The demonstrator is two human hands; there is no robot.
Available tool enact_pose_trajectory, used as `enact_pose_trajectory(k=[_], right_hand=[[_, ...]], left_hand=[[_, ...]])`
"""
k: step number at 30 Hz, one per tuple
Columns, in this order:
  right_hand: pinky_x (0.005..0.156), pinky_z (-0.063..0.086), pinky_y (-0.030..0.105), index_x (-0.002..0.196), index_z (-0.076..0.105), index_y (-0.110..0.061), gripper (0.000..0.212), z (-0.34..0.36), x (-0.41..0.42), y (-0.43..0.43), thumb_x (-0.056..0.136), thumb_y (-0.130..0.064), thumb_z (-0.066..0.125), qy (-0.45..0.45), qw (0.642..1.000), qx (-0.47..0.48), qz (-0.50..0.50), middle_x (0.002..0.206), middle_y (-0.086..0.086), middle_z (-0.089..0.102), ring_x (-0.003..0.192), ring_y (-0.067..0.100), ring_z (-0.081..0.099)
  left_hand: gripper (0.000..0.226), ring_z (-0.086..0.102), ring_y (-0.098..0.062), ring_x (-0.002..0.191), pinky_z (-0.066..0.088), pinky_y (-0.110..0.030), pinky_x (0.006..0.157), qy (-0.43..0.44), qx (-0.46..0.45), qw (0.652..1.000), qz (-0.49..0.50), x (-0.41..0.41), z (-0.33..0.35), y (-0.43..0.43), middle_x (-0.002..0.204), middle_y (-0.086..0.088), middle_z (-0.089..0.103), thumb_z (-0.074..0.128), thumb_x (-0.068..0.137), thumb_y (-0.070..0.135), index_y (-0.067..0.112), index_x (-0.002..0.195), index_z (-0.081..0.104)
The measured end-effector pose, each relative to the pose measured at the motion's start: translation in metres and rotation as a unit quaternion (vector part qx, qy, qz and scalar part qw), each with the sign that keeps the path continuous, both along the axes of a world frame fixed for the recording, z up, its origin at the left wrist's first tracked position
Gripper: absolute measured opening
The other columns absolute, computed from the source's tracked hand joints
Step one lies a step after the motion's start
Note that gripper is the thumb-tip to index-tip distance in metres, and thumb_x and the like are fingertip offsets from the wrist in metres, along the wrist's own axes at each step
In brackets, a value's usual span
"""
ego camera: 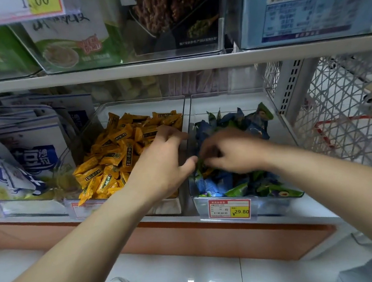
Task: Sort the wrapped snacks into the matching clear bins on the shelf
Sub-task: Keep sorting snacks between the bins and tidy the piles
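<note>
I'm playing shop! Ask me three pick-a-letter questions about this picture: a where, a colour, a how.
1. The right hand is: A on the floor; B among the blue and green snacks; C on the top shelf.
2. The snacks beside the left hand are: A pink; B white; C orange.
3. Their clear bin is: A full, no lid; B empty; C tipped over.
Answers: B, its fingers are down among those wrappers; C, orange snacks lie there; A, the pile shows uncovered.
</note>
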State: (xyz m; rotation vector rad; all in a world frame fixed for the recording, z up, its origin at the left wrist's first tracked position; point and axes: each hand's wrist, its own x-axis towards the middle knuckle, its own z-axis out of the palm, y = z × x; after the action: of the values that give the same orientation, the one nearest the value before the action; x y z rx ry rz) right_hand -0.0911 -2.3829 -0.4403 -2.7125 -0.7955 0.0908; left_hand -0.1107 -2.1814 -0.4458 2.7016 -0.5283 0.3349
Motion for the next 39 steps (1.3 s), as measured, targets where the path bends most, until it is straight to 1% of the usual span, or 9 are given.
enact_pose_trajectory(k=[4, 10, 16, 23, 26, 29, 31, 34, 39], right_hand=[[0.079, 0.056, 0.037, 0.112, 0.065, -0.026, 0.023, -0.019, 0.008, 0.019, 0.093, -0.031, 0.054, 0.014, 0.980, -0.199, 0.008, 0.104, 0.002, 0.068, 0.092, 0.026, 0.064], [0.077, 0.056, 0.035, 0.108, 0.069, -0.028, 0.022, -0.025, 0.012, 0.019, 0.089, -0.027, 0.059, -0.006, 0.972, -0.234, 0.030, 0.103, 0.000, 0.069, 0.096, 0.026, 0.064], [0.076, 0.050, 0.025, 0.094, 0.070, -0.031, 0.012, 0.003, 0.002, -0.010, 0.086, -0.023, 0.072, 0.004, 0.989, 0.133, -0.058, 0.093, -0.012, 0.069, 0.089, 0.010, 0.065], [0.074, 0.060, 0.032, 0.091, 0.072, -0.018, 0.010, 0.023, -0.015, -0.011, 0.090, -0.008, 0.070, 0.181, 0.824, 0.533, -0.057, 0.089, 0.003, 0.076, 0.086, 0.019, 0.074], [0.083, 0.059, 0.041, 0.087, 0.071, -0.027, 0.007, 0.015, -0.005, -0.022, 0.090, -0.021, 0.070, 0.077, 0.912, 0.383, -0.122, 0.087, -0.001, 0.075, 0.082, 0.014, 0.072], [0.079, 0.052, 0.020, 0.093, 0.073, -0.028, 0.005, 0.002, -0.004, -0.029, 0.089, -0.026, 0.069, 0.059, 0.965, 0.242, -0.076, 0.089, -0.014, 0.072, 0.084, -0.004, 0.064], [0.075, 0.046, 0.009, 0.099, 0.072, -0.029, 0.010, -0.006, -0.007, -0.021, 0.092, -0.028, 0.066, 0.069, 0.983, 0.172, -0.016, 0.093, -0.019, 0.069, 0.086, -0.007, 0.061], [0.077, 0.054, 0.029, 0.103, 0.069, -0.023, 0.018, -0.017, -0.001, -0.009, 0.095, -0.035, 0.057, 0.045, 0.999, -0.022, 0.009, 0.098, -0.005, 0.070, 0.088, 0.014, 0.064], [0.059, 0.048, 0.029, 0.091, 0.065, -0.016, 0.029, -0.017, 0.015, -0.004, 0.091, -0.043, 0.055, 0.121, 0.969, -0.203, -0.074, 0.079, 0.001, 0.062, 0.071, 0.018, 0.060]], left_hand=[[0.056, 0.053, -0.013, 0.116, 0.039, -0.016, 0.088, 0.004, 0.000, 1.000, -0.010, 0.001, 0.002, 0.003, 0.136, 0.007, 0.044, 0.061, 0.086, 0.053, 0.030, 0.136, 0.052], [0.059, 0.051, -0.010, 0.117, 0.038, -0.014, 0.089, 0.007, -0.005, 1.000, -0.025, 0.001, 0.002, 0.007, 0.136, 0.009, 0.044, 0.060, 0.086, 0.056, 0.029, 0.138, 0.052], [0.049, 0.058, -0.014, 0.110, 0.052, -0.030, 0.084, -0.063, 0.003, 0.998, -0.007, -0.002, 0.013, 0.003, 0.124, 0.008, 0.062, 0.060, 0.086, 0.055, 0.029, 0.127, 0.060], [0.038, 0.064, -0.010, 0.107, 0.055, -0.037, 0.090, -0.086, -0.123, 0.987, -0.055, -0.010, 0.024, -0.019, 0.117, 0.006, 0.070, 0.064, 0.092, 0.039, 0.022, 0.126, 0.064], [0.035, 0.066, -0.012, 0.099, 0.058, -0.039, 0.083, -0.080, -0.103, 0.992, 0.005, 0.004, 0.027, 0.001, 0.110, 0.007, 0.071, 0.062, 0.092, 0.043, 0.031, 0.124, 0.063], [0.037, 0.065, -0.019, 0.100, 0.056, -0.040, 0.081, -0.065, -0.048, 0.994, 0.073, 0.021, 0.021, 0.026, 0.112, 0.004, 0.069, 0.056, 0.092, 0.051, 0.035, 0.124, 0.061], [0.039, 0.059, -0.025, 0.113, 0.053, -0.042, 0.088, -0.048, -0.015, 0.993, 0.105, 0.030, 0.016, 0.036, 0.125, -0.002, 0.064, 0.058, 0.093, 0.047, 0.031, 0.128, 0.063], [0.043, 0.051, -0.030, 0.125, 0.046, -0.044, 0.099, -0.048, 0.007, 0.991, 0.124, 0.035, 0.013, 0.034, 0.134, -0.006, 0.060, 0.056, 0.095, 0.046, 0.025, 0.131, 0.062], [0.045, 0.058, -0.020, 0.110, 0.051, -0.035, 0.086, -0.074, -0.001, 0.996, 0.043, 0.016, 0.016, 0.013, 0.125, 0.002, 0.060, 0.057, 0.089, 0.055, 0.032, 0.128, 0.061]])
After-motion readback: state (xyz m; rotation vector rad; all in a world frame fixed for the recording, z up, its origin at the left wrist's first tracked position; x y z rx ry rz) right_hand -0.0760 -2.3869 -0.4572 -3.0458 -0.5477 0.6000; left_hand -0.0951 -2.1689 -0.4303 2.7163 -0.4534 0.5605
